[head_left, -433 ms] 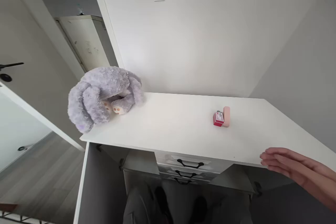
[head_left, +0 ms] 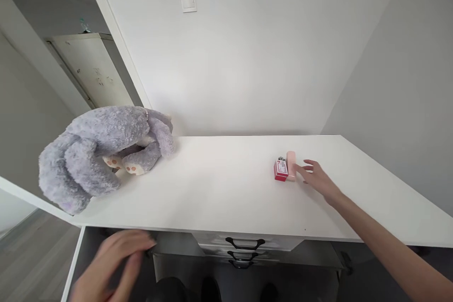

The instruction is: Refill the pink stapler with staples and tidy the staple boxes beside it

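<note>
One slim pink case (head_left: 291,166) lies right of centre in the frame on the white tabletop (head_left: 215,193), just left of the person's right hand (head_left: 314,178). That hand's fingers, loosely parted, reach its edge; I cannot tell whether they touch. Just left sits a red box (head_left: 281,171). The left hand (head_left: 111,264), lower left, blurred, holds thumb and fingers apart.

Pink case (head_left: 291,165), red-and-white box (head_left: 281,170), lavender-grey plush (head_left: 109,125), white countertop (head_left: 226,198)
</note>
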`<state>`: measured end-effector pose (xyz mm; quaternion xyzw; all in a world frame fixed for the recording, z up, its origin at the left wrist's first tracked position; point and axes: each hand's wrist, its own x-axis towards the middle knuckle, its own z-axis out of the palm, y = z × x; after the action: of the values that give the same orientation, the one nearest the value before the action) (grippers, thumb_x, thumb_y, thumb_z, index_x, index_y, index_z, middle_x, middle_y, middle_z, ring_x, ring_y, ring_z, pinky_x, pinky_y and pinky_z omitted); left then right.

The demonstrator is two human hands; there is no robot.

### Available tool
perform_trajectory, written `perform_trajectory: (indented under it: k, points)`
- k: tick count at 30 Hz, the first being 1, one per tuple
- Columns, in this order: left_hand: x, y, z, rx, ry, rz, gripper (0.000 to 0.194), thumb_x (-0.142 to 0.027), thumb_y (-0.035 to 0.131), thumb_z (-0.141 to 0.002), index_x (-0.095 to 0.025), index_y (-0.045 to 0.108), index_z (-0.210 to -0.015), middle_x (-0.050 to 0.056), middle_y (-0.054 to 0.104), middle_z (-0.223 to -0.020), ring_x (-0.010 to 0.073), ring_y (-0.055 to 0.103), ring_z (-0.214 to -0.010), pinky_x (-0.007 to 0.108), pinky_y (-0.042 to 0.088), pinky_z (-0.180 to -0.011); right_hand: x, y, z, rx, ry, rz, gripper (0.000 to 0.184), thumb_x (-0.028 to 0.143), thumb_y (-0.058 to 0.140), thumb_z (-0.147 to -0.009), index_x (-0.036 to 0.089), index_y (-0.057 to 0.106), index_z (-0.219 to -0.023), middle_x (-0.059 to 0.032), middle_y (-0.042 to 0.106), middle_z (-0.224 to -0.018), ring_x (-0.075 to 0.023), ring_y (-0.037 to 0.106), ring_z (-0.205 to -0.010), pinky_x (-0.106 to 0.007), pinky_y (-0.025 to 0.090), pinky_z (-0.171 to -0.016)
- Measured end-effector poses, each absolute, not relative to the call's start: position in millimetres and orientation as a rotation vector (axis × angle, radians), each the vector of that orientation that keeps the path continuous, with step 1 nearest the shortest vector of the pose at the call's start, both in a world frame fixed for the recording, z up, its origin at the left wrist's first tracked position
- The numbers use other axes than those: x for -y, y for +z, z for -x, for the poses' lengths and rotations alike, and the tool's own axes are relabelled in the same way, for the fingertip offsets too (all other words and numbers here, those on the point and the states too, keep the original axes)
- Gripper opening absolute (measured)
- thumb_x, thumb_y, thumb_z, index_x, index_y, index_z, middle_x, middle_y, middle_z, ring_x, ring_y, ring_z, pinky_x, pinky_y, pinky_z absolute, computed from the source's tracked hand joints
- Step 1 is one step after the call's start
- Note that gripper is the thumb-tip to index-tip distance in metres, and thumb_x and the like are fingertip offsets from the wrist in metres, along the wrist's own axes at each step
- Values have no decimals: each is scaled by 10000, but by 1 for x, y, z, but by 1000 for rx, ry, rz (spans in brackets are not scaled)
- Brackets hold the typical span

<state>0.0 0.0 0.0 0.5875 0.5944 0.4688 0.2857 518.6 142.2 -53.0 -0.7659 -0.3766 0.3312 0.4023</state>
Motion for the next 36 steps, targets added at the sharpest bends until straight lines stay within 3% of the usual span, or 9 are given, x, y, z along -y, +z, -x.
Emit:
perform_trajectory:
  k: [3, 6, 8, 11, 16, 21, 27, 32, 36]
  points:
    - [-67, 4, -61, -1389, 908, -2126, 194, -407, 593, -953, -293, 748, -935, 61, 727, -1018, 278, 642, -1069, 380, 549, -938, -175, -62, -511, 963, 905, 1899, 848, 607, 689, -804, 164, 430, -1479, -210, 658, -1343, -301, 705, -1050, -382, 549, -838]
    - [-115, -12, -95, -1347, 721, -2142, 303, -418, 455, -1013, -274, 721, -1029, 60, 729, -1032, 242, 660, -1013, 315, 550, -761, -193, -64, -496, 1016, 890, 1879, 682, 537, 613, -874, 142, 484, -1415, -200, 681, -1294, -281, 705, -1013, -346, 527, -776]
    - [-132, -28, -99, -1375, 650, -2070, 312, -410, 432, -1019, -270, 707, -1069, 50, 733, -1053, 225, 667, -981, 291, 525, -699, -199, -65, -478, 1090, 882, 1842, 544, 523, 568, -902, 147, 569, -1295, -173, 713, -1213, -267, 704, -958, -336, 511, -758]
    - [-147, -49, -93, -1377, 691, -2010, 315, -409, 438, -1013, -241, 702, -1046, 42, 740, -1002, 197, 665, -898, 305, 518, -782, -201, -70, -442, 1209, 862, 1786, 383, 533, 563, -906, 174, 657, -1005, -140, 740, -1030, -267, 677, -908, -338, 480, -764]
    - [-158, -64, -90, -1433, 745, -1958, 331, -429, 447, -987, -230, 708, -1035, 43, 736, -924, 183, 597, -736, 315, 487, -712, -191, -83, -377, 1351, 915, 1636, 443, 646, 473, -938, 230, 608, -864, -50, 706, -874, -219, 614, -776, -314, 456, -688]
    - [-156, -73, -87, -1415, 764, -1920, 272, -371, 459, -971, -254, 702, -1003, 42, 726, -929, 214, 651, -843, 339, 502, -748, -181, -90, -350, 1361, 885, 1630, 492, 692, 465, -928, 236, 595, -796, -41, 683, -831, -224, 581, -753, -312, 436, -651]
    - [-153, -73, -81, -1472, 778, -1843, 280, -425, 539, -949, -262, 598, -1170, 60, 677, -1029, 223, 650, -852, 355, 548, -706, -180, -89, -345, 1302, 876, 1683, 489, 680, 466, -936, 237, 649, -843, -47, 707, -858, -232, 592, -755, -314, 442, -636]
    - [-153, -77, -86, -1427, 803, -1993, 454, -369, 618, -909, -276, 511, -1340, 107, 620, -1291, 276, 663, -1096, 468, 560, -941, -177, -85, -345, 1322, 903, 1675, 445, 650, 527, -918, 242, 694, -984, -44, 741, -935, -250, 645, -834, -327, 484, -693]
    - [-158, -87, -105, -1363, 842, -2135, 711, -396, 705, -883, -295, 375, -1506, 134, 442, -1560, 344, 495, -1403, 559, 450, -1132, -178, -86, -349, 1360, 927, 1592, 426, 615, 568, -907, 246, 701, -1073, -50, 760, -1037, -267, 676, -921, -342, 510, -762]
